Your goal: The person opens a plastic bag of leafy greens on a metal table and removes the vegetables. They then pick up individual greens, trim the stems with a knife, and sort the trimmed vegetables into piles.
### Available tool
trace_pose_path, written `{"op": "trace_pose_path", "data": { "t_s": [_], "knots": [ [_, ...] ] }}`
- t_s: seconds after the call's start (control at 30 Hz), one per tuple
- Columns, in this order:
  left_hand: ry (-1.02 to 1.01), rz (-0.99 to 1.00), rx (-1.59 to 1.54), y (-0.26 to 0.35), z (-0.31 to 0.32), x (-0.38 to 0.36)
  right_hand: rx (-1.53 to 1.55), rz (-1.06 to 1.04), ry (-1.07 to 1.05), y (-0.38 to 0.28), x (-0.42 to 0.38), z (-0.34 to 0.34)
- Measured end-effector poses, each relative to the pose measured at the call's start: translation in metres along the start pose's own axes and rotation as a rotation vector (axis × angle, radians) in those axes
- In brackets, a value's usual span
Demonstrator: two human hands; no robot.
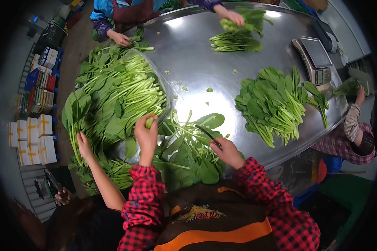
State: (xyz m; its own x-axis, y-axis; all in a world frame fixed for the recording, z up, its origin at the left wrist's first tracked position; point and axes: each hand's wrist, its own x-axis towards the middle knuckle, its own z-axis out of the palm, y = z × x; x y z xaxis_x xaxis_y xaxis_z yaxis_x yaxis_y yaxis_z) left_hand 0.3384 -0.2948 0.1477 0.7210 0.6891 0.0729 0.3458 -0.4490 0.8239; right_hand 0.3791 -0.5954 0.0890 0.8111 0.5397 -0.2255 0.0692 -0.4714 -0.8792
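My left hand [146, 136] is closed on a green stalk [149, 122], of which only a short bit shows between the fingers. A small knife [206, 133] with a dark blade is gripped in my right hand [228, 153], its tip pointing up and left. Loose leafy greens [192, 157] lie on the metal table between and below my hands. Just beyond my left hand is a large heap of leafy greens [130, 92], stalks facing right, partly on clear plastic.
A co-worker's bare hand [84, 146] touches the heap at left. Across the metal table [197, 79], another person's hand [232, 17] holds greens over a bunch [236, 42]. At right are a greens pile [274, 104], a scale [316, 58] and a third person's hand [360, 95].
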Motion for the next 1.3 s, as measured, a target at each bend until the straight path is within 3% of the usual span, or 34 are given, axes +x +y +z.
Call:
{"op": "trace_pose_path", "data": {
  "t_s": [0.03, 0.13, 0.17, 0.4, 0.53, 0.63, 0.67, 0.8, 0.83, 0.93, 1.0, 1.13, 1.2, 1.23, 1.3],
  "knots": [
    [0.139, 0.258, 0.244, -0.002, 0.0, 0.014, -0.002, -0.002, -0.001, 0.0, 0.001, 0.0],
    [0.122, 0.344, 0.416, -0.002, 0.002, 0.047, -0.015, 0.021, -0.033, -0.002, 0.003, 0.0],
    [0.033, 0.277, 0.489, -0.002, 0.001, 0.055, -0.01, 0.017, -0.03, -0.003, 0.003, -0.001],
    [-0.047, 0.415, 0.611, -0.01, 0.0, 0.054, 0.001, 0.074, -0.014, -0.005, 0.001, -0.008],
    [-0.028, 0.383, 0.529, -0.01, -0.005, 0.042, -0.01, 0.049, -0.011, -0.001, -0.002, -0.009],
    [-0.074, 0.4, 0.403, 0.03, -0.017, 0.015, 0.025, 0.037, 0.0, -0.02, -0.005, -0.011],
    [-0.077, 0.4, 0.405, 0.042, -0.019, 0.003, 0.02, -0.059, 0.078, -0.03, -0.005, -0.011],
    [-0.357, 0.093, 0.049, 0.054, -0.008, -0.041, -0.087, -0.289, 0.167, -0.078, -0.001, -0.019],
    [-0.419, -0.09, -0.049, 0.059, -0.005, -0.049, -0.09, -0.283, 0.169, -0.084, 0.001, -0.018],
    [-0.483, -0.186, -0.061, 0.06, 0.004, -0.065, -0.249, -0.41, 0.218, -0.09, 0.004, -0.018],
    [-0.482, -0.083, -0.054, 0.066, 0.01, -0.072, -0.321, -0.464, 0.183, -0.09, 0.003, -0.018],
    [-0.51, -0.093, 0.054, 0.076, 0.008, -0.08, -0.362, -0.456, 0.163, -0.084, 0.001, -0.014],
    [-0.43, 0.098, 0.07, 0.077, 0.007, -0.082, -0.383, -0.45, 0.189, -0.044, 0.004, -0.004],
    [-0.43, 0.099, 0.069, 0.079, 0.005, -0.081, -0.384, -0.449, 0.191, -0.03, 0.002, -0.005],
    [-0.469, 0.008, 0.025, 0.08, -0.004, -0.076, -0.374, -0.12, 0.066, -0.012, -0.003, -0.013]
  ]
}}
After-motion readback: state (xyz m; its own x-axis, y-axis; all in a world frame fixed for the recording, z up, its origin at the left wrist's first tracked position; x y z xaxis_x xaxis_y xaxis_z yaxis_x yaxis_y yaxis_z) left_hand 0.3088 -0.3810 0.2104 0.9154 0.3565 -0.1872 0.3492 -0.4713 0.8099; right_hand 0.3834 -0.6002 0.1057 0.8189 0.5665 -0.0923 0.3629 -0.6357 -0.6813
